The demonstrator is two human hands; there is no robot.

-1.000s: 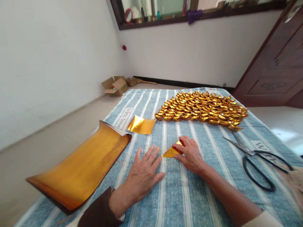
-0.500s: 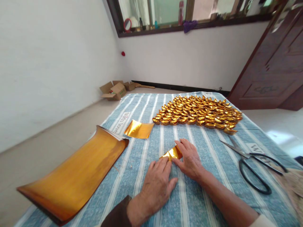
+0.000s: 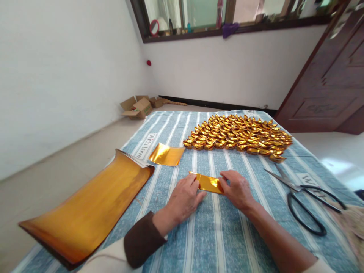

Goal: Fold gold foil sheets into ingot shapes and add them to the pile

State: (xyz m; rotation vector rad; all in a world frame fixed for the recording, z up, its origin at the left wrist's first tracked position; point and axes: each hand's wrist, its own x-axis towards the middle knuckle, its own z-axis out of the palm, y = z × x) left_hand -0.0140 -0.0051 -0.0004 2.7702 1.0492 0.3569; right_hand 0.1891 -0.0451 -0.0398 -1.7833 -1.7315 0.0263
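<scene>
Both hands rest on the striped cloth (image 3: 227, 242), working one small folded strip of gold paper (image 3: 209, 183). The strip lies flat between them. Left hand (image 3: 184, 197): fingers curled over the strip's left end, pinching or pressing it down; the exact grip cannot be told. Right hand (image 3: 237, 189): fingertips closed on the right end, thumb tucked under or against the edge.

Surroundings, relative to the hands:
- Loose gold square (image 3: 167, 154), just beyond the left hand, apart from it.
- Curled stack of gold sheets (image 3: 91, 208), well left of the left hand, front edge hanging near the cloth's border.
- Rows of folded gold ingots (image 3: 239, 135), beyond both hands, well apart.
- Black scissors (image 3: 304, 197), right of the right hand, blades pointing toward the ingots.

Risks, as judged:
1. The foil looks slick and springy. If either hand eases its pressure, the fold could open or creep out of line, giving a skewed crease.
2. Pulling the two ends apart too hard could tear or wrinkle the thin paper.
3. The cloth is soft underneath, so a crease pressed into it may come out rounded rather than sharp.
4. A wide sweep of the right forearm could catch the scissors.
5. The left sleeve (image 3: 142, 239) sits close to the sheet stack; a nudge might slide it off.
</scene>
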